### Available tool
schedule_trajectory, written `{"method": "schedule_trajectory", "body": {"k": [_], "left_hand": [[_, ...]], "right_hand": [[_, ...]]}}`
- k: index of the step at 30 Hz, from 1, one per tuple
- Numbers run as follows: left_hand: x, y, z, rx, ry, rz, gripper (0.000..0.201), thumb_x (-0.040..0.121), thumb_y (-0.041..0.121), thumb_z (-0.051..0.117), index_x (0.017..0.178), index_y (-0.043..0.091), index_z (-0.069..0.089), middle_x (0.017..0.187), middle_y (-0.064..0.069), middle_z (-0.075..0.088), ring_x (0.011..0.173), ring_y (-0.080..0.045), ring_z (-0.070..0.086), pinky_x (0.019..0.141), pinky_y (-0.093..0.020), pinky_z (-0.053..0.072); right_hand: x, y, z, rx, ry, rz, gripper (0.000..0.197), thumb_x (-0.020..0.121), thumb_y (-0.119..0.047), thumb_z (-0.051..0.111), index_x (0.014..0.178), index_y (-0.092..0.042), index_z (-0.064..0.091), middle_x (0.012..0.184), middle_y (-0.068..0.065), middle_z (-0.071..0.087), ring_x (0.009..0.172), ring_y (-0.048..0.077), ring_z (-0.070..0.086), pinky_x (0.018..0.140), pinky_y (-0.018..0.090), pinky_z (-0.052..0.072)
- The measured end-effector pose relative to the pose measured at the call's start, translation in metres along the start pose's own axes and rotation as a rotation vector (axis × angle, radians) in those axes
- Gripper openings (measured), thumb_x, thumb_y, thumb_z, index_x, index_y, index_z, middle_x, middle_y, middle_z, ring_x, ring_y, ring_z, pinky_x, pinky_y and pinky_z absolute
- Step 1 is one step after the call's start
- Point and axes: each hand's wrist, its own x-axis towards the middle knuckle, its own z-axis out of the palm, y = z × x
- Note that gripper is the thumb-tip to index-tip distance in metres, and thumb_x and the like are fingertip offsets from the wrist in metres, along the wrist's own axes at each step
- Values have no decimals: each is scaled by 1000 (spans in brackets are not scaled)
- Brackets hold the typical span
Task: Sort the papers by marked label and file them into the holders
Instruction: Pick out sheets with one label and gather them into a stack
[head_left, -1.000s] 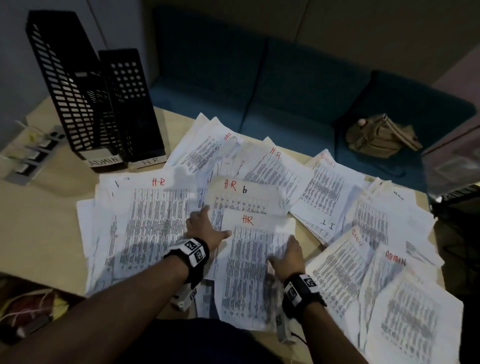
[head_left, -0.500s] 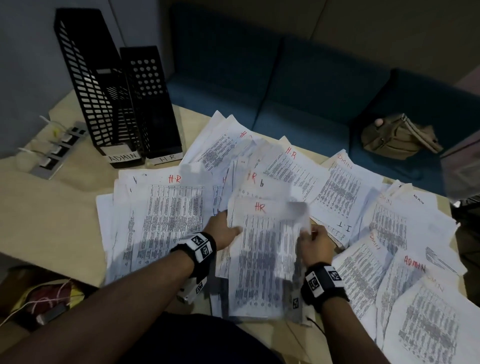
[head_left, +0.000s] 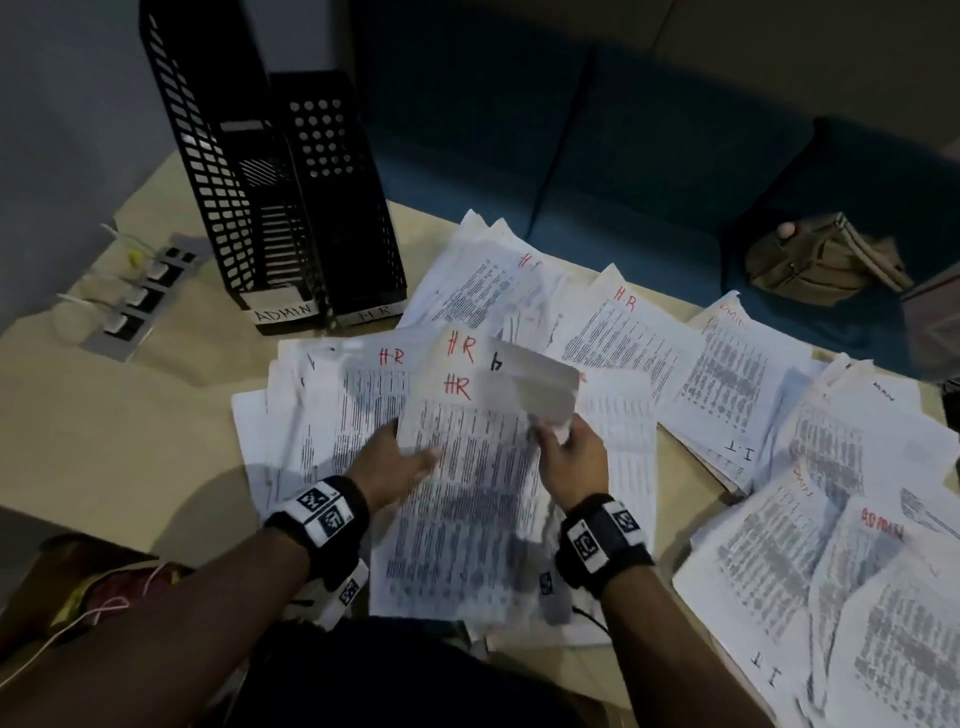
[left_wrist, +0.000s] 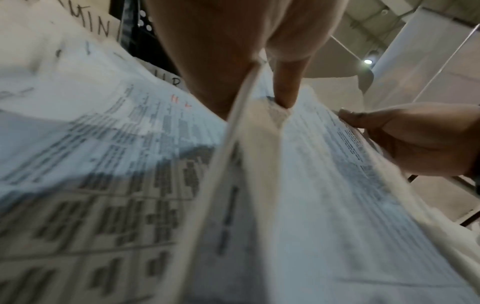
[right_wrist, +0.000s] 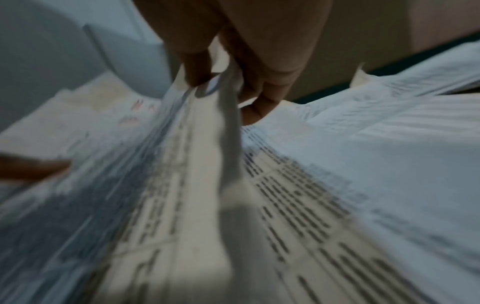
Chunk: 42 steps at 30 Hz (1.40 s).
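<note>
From the head view, you've got a small stack of HR sheets (head_left: 467, 478) lifted off the pile, sitting just in front of the two black holders (head_left: 291, 208) at the back-left of the counter (head_left: 104, 426). Your left hand (head_left: 389, 467) grips the stack's left edge, thumb lying across the top page. Your right hand (head_left: 571, 457) pinches the right edge, where the top corner curls over. Loose papers (head_left: 779, 467) marked HR, ADMIN and I.T spread out to the right of the holders, and a power strip (head_left: 135, 296) sits just left of them. A tan bag (head_left: 821, 260) rests on the blue sofa (head_left: 623, 156) behind.

Left wrist view: your left hand (left_wrist: 233, 61) is clamped on the stack (left_wrist: 259, 185), thumb on top, fingers under. The holders' ADMIN and HR labels peek out behind it, and your right hand (left_wrist: 415, 139) holds the far edge.

Right wrist view is pretty blurry, but your right hand (right_wrist: 233, 72) is clearly pinched on the stack's (right_wrist: 207, 185) edge.
</note>
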Motion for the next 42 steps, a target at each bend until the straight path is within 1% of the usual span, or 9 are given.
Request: {"method": "schedule_trajectory", "body": {"k": [8, 10, 13, 16, 23, 27, 30, 34, 42], "left_hand": [[-1, -14, -25, 61, 27, 56, 17, 87, 30, 65, 103, 34, 59, 102, 11, 66, 99, -15, 64, 91, -39, 52], [7, -18, -29, 1, 88, 61, 26, 84, 16, 70, 101, 33, 61, 98, 5, 66, 91, -17, 64, 79, -34, 55], [12, -22, -32, -33, 192, 57, 24, 83, 11, 70, 99, 28, 64, 93, 0, 63, 79, -22, 64, 68, -38, 56], [19, -30, -35, 55, 286, 52, 20, 87, 16, 64, 100, 31, 61, 102, 2, 65, 87, -21, 65, 77, -37, 56], [33, -25, -29, -240, 430, 104, 27, 90, 13, 62, 116, 17, 56, 101, -3, 59, 99, -21, 58, 79, -19, 45], [37, -30, -23, -49, 241, -49, 33, 84, 27, 70, 114, 18, 59, 104, 0, 67, 96, -19, 64, 79, -29, 51], [35, -33, -18, 223, 182, -49, 22, 85, 35, 68, 93, 15, 64, 88, -1, 67, 84, -22, 65, 70, -27, 48], [29, -9, -3, 8, 133, 60, 22, 89, 39, 61, 102, 22, 66, 91, 7, 69, 84, -12, 64, 68, -23, 46], [61, 29, 75, -20, 173, 54, 45, 92, 39, 57, 121, 5, 57, 111, 1, 60, 105, -20, 57, 91, -33, 43]], "right_hand": [[-7, 5, 13, 90, 45, 91, 34, 87, -58, 50, 75, -27, 52, 66, -10, 50, 68, 18, 50, 57, 24, 35], [2, 8, -3, 154, 177, 140, 38, 82, -68, 49, 89, -31, 56, 84, -13, 53, 86, 14, 49, 77, 27, 39], [15, 19, -37, 213, 429, 230, 60, 88, -47, 57, 128, -2, 51, 124, 12, 59, 119, 27, 54, 100, 35, 42], [17, 21, -72, 273, 475, 239, 35, 92, -33, 56, 108, -2, 59, 100, 12, 63, 94, 24, 60, 69, 17, 49], [15, 17, -58, 84, 62, 250, 35, 93, -43, 50, 96, -9, 59, 82, 9, 64, 67, 17, 55, 59, 21, 37], [12, 16, -36, -24, -76, 131, 62, 64, -72, 34, 76, -14, 52, 59, -3, 50, 57, 16, 50, 42, 15, 35], [9, 25, -50, 43, 4, 147, 56, 68, -71, 36, 59, -17, 44, 49, -2, 42, 47, 15, 40, 49, 22, 31], [6, 60, -87, 219, 110, 273, 50, 95, -45, 44, 55, -16, 40, 46, 0, 36, 47, 15, 36, 60, 28, 33], [16, 78, -98, 302, 213, 448, 34, 95, -34, 49, 120, -12, 54, 92, 7, 58, 77, 22, 53, 74, 33, 41]]}}
